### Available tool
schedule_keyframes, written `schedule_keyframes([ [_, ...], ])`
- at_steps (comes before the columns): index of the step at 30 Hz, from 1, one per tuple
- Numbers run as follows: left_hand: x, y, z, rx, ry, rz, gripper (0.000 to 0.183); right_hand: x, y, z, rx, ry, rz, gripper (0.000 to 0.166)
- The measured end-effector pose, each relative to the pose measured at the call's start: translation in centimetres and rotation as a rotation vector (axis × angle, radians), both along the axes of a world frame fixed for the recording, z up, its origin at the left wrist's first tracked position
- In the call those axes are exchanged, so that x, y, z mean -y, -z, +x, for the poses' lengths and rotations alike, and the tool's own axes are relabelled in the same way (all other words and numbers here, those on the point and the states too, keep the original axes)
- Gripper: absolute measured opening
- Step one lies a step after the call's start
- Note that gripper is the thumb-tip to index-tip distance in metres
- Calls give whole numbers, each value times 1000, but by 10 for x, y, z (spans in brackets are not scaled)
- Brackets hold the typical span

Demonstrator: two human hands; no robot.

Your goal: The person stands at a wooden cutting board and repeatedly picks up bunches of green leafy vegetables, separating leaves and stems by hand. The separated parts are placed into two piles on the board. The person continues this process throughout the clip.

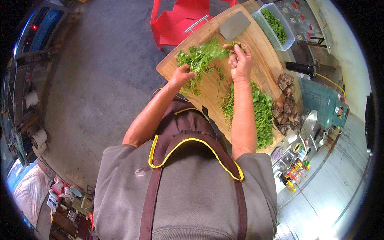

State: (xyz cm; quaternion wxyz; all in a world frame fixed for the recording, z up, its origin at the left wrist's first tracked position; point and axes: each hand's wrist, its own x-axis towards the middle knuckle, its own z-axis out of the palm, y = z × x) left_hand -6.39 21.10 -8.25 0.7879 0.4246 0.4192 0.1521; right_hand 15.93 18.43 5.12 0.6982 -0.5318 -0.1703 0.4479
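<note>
My left hand (182, 75) grips the stems of a bunch of leafy herbs (201, 55), probably cilantro. The leaves fan out to the far right, over a wooden cutting board (255, 49). Between the thumb and fingers of my right hand (241, 63) are a few small yellowish-green leaves (234, 45). Loose sprigs (220, 78) lie on the board between my hands. A larger pile of the same greens (261, 112) rests on the near right part, partly hidden by my right forearm. Beyond my hands a cleaver (235, 26) lies flat.
A red plastic chair (184, 24) stands past the board's far edge. At the right are a clear tub (288, 39) of greens, brown mushroom-like clumps (285, 103), a black cylinder (301, 69), a strainer (309, 120) and several seasoning bottles (295, 174). Concrete floor (90, 75) stretches left.
</note>
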Motion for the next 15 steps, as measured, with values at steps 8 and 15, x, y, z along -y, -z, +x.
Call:
schedule_keyframes([
  [8, 2, 0, 2, 0, -26, 25, 39, 6, -39, 0, 58, 61, 123, 9],
  [15, 5, 7, 7, -129, 4, 112, 36, 15, -73, 18, -1, 25, 91, 10],
])
